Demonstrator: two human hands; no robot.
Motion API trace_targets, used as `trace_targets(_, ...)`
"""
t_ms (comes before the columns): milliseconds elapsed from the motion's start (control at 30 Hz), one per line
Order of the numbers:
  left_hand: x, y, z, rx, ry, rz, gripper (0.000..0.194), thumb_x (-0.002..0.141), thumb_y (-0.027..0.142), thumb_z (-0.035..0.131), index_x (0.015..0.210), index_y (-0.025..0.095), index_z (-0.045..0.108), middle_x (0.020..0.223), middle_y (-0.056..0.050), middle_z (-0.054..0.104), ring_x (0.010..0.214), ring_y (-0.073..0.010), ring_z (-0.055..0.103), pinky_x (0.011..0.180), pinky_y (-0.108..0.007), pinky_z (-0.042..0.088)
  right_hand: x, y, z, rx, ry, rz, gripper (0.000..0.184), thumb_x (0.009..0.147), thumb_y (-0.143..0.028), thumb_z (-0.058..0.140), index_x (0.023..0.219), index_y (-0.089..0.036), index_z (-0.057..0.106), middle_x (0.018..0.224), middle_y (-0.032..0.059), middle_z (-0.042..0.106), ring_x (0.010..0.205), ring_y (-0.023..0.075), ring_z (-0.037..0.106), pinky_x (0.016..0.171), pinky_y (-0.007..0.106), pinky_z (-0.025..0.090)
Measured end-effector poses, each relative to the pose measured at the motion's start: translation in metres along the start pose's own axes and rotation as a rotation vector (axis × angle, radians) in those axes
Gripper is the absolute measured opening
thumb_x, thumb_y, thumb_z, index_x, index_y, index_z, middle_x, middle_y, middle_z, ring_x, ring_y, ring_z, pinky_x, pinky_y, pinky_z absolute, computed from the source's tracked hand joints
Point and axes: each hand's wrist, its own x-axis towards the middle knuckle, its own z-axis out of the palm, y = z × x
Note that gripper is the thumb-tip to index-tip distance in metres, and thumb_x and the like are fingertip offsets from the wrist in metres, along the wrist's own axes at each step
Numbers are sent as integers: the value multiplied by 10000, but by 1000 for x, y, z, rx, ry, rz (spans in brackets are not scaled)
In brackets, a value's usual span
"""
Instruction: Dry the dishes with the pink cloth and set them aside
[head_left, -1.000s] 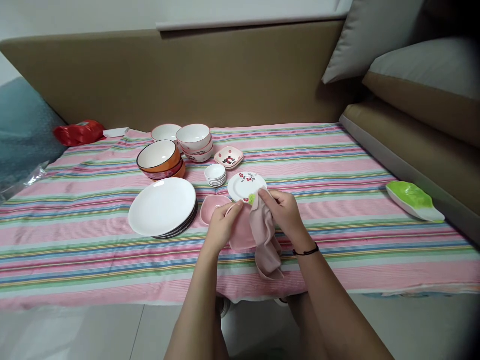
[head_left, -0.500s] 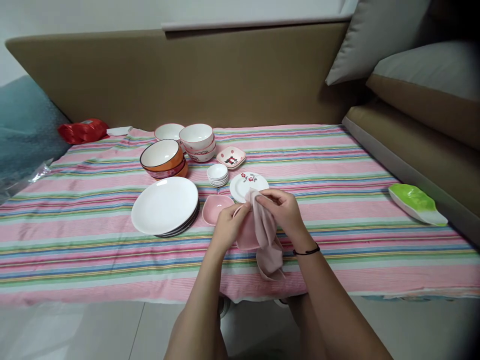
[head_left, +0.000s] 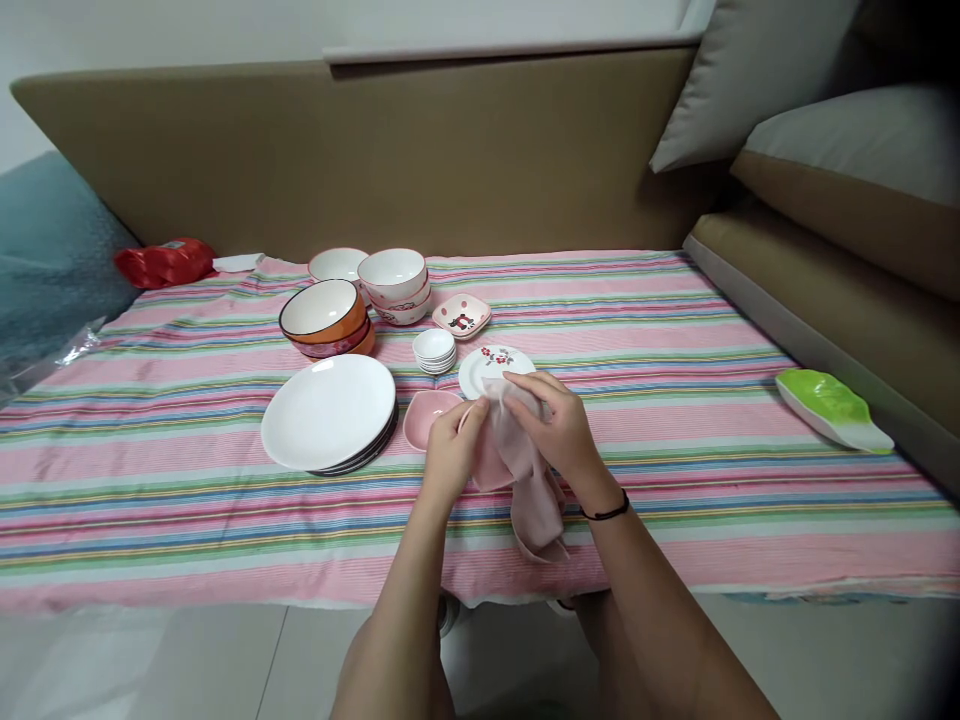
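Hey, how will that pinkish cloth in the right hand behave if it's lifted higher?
Probably floppy: the cloth hangs in loose folds below the right hand. Likely light for its size, since it looks thin. It seems unlikely to roll, as its lower end droops without a firm shape.

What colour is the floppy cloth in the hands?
The cloth is pale greyish pink, seen best in the head view.

Pale wall (head_left: 187,30) behind brown backrest (head_left: 487,160)

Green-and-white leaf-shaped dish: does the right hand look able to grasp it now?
Probably not yet: the right hand grips a dusty-pink cloth, though nothing stands between hand and dish.
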Motion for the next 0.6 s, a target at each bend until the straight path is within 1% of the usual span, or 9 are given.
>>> trace_targets(100, -3, 6, -1, -9, -103, 24, 358, 835, 439, 510, 597, 173, 512, 643, 16, 512, 650, -128, 417, 623, -244, 334, 0, 0, -2, 82, 29, 114, 182, 792, -324, 640, 896, -188, 700, 933, 47, 708, 887, 208, 645, 803, 324, 506)
trace_targets(200, -5, 9, -3, -41, -135, 3, 354, 822, 439, 524, 588, 173, 510, 630, 18, 501, 649, -130, 418, 631, -244, 344, 0, 0, -7, 202, 62, 211, 204, 805, -365, 617, 806, -178, 698, 827, 37, 712, 796, 200, 652, 713, 304, 512)
trace_targets(267, -4, 9, -4, -64, -106, -12, 350, 820, 438, 520, 589, 175, 511, 626, 16, 497, 645, -131, 418, 628, -245, 347, -1, 1, -7, 259, 54, 232, 208, 799, -359, 618, 859, -178, 701, 879, 44, 716, 834, 200, 654, 728, 301, 513)
trace_targets(333, -3, 7, -5, -61, -65, -4, 350, 826, 434, 509, 589, 177, 509, 630, 13, 503, 641, -132, 419, 625, -245, 346, -1, 1, -6, 303, 15, 236, 244, 778, -337, 640, 961, -185, 693, 1001, 54, 706, 917, 200, 648, 774, 300, 511)
trace_targets(367, -2, 6, -5, -48, -59, 10, 351, 829, 434, 506, 589, 178, 510, 633, 12, 509, 641, -134, 421, 624, -244, 345, -2, 1, -4, 313, -1, 235, 272, 756, -326, 663, 989, -188, 687, 1037, 57, 698, 940, 199, 643, 787, 297, 508)
trace_targets(400, -2, 6, -6, -27, -71, 27, 353, 833, 433, 504, 590, 178, 515, 635, 11, 516, 642, -135, 425, 624, -243, 344, -2, 1, -3, 312, -5, 241, 281, 732, -320, 688, 979, -187, 686, 1025, 57, 698, 926, 197, 643, 777, 291, 507)
trace_targets(467, -1, 6, -6, 22, -137, 57, 355, 838, 432, 505, 592, 178, 536, 631, 9, 527, 648, -140, 440, 624, -243, 343, -3, 1, -1, 278, 25, 277, 228, 697, -339, 722, 847, -170, 690, 854, 42, 702, 790, 180, 639, 687, 268, 497)
trace_targets(533, -2, 7, -7, 50, -205, 59, 364, 843, 428, 503, 588, 174, 554, 631, 7, 541, 653, -143, 455, 624, -243, 345, -4, 0, -1, 230, 78, 321, 229, 706, -380, 716, 705, -156, 667, 675, 19, 654, 649, 153, 594, 589, 249, 458)
trace_targets(600, -2, 8, -7, 37, -208, 36, 360, 841, 424, 509, 597, 168, 574, 654, 2, 565, 669, -146, 472, 635, -244, 353, -4, 0, -2, 210, 99, 334, 262, 753, -406, 667, 687, -153, 674, 653, 19, 645, 632, 148, 579, 562, 246, 436)
